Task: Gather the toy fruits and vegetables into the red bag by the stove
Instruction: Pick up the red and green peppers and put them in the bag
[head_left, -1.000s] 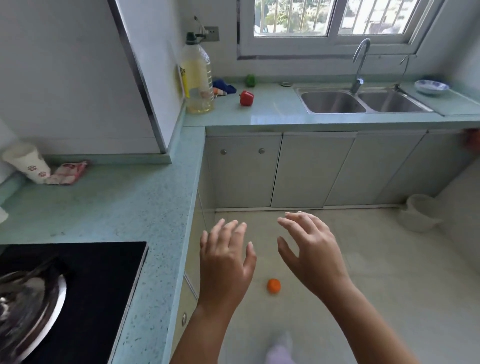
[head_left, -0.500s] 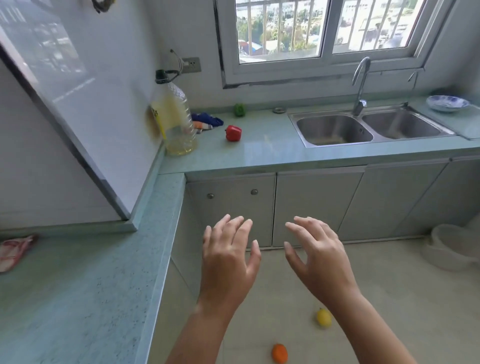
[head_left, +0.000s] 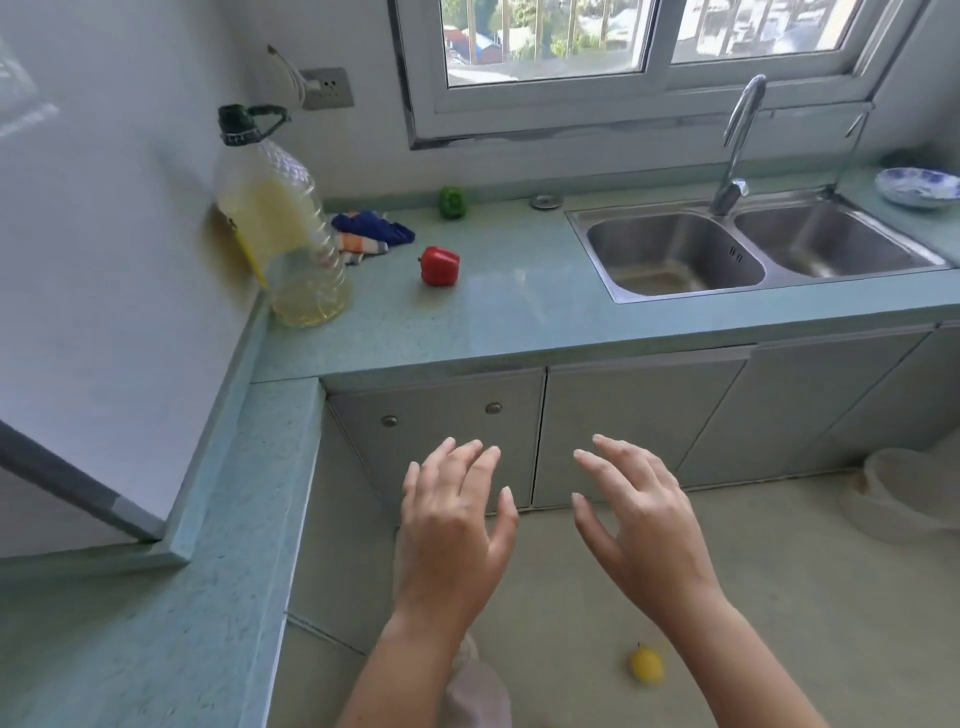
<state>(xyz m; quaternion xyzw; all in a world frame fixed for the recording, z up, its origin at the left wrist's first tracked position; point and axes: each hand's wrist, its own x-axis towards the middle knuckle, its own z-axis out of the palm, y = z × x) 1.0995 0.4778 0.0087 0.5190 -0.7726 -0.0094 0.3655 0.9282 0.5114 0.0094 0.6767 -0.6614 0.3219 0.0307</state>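
A red toy pepper (head_left: 439, 265) lies on the green counter (head_left: 519, 312) left of the sink. A green toy pepper (head_left: 452, 202) stands behind it against the back wall. On the floor, a yellow toy lemon (head_left: 647, 664) rests below my right forearm. My left hand (head_left: 454, 525) and my right hand (head_left: 641, 514) hover side by side in front of the cabinet doors, fingers spread, holding nothing. Neither the red bag nor the stove is in view.
A large oil bottle (head_left: 283, 228) stands in the counter corner, with a blue and orange cloth (head_left: 371, 234) beside it. A double steel sink (head_left: 753, 249) with a tap fills the right counter; a blue-patterned bowl (head_left: 917, 186) sits beyond it. A white bin (head_left: 904, 493) stands on the floor at right.
The view has lifted and moved closer to the sink counter. The stove and the orange toy on the floor have left the frame; the lemon came into view. Both hands stay open.
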